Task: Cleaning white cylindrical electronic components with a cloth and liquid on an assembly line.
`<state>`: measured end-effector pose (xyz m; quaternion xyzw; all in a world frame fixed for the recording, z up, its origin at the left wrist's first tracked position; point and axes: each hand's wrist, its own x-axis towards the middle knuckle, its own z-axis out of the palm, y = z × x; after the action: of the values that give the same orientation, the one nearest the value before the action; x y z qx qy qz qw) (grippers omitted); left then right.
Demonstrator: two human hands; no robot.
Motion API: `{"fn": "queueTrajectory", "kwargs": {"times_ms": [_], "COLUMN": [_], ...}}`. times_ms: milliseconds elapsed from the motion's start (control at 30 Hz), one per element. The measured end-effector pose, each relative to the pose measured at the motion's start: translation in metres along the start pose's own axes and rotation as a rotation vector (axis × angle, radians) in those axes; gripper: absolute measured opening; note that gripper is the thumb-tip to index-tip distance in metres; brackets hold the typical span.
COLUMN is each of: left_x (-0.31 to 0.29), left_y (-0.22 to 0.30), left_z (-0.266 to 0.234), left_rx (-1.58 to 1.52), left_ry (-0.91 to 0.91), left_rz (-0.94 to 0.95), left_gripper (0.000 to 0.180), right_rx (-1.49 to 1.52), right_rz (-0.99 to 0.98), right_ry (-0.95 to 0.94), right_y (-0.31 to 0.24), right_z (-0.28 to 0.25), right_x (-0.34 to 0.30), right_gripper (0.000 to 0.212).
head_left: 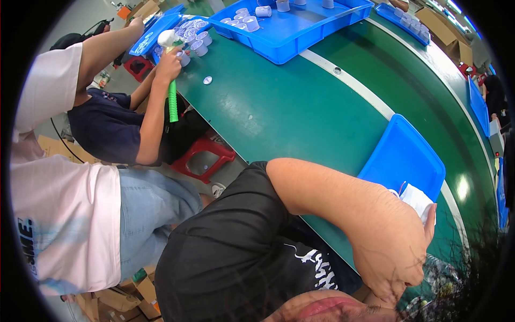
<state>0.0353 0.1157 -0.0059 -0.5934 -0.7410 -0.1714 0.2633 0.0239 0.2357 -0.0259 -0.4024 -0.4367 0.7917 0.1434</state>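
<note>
A bare arm in a black sleeve reaches over the right of the green table; I take its bent hand as my left hand (405, 263). Its fingers curl inward, and whatever they hold is hidden. Just past the wrist is a white object (418, 201) with a thin red line beside it, partly covered by the arm. One raised finger rests along its edge; which hand this belongs to I cannot tell. My right hand cannot be made out for certain. Behind the white object lies a blue tray (405, 153). Clear plastic wrapping (442, 279) sits beyond my left hand.
Farther along the green table (241, 118) stand a large blue tray (289, 45) with white cups and a small white disc (207, 80). A seated co-worker's hand (169, 67) holds a white-headed, green-handled tool (173, 102). Another person stands behind, near a red stool (206, 158).
</note>
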Motion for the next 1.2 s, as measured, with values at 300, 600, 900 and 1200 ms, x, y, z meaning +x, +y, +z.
{"fn": "queueTrajectory", "kwargs": {"times_ms": [300,600,900,1200], "left_x": [0.008,0.017,0.03,0.045], "left_y": [0.03,0.007,0.027,0.064], "left_z": [0.014,-0.024,-0.006,0.027], "left_rx": [0.453,0.243,0.628,1.165], "left_ry": [-0.255,-0.457,-0.779,-1.149], "left_rz": [-0.253,-0.051,-0.176,-0.368], "left_gripper": [0.034,0.03,0.038,0.052], "right_rx": [-0.017,-0.029,-0.044,-0.055], "right_rz": [-0.013,-0.024,-0.03,-0.034], "right_ry": [-0.118,-0.23,-0.355,-0.484], "right_y": [0.009,0.01,0.012,0.018], "right_z": [-0.004,-0.007,-0.011,-0.017], "right_x": [0.007,0.009,0.009,0.01], "right_gripper": [0.046,0.046,0.045,0.044]}}
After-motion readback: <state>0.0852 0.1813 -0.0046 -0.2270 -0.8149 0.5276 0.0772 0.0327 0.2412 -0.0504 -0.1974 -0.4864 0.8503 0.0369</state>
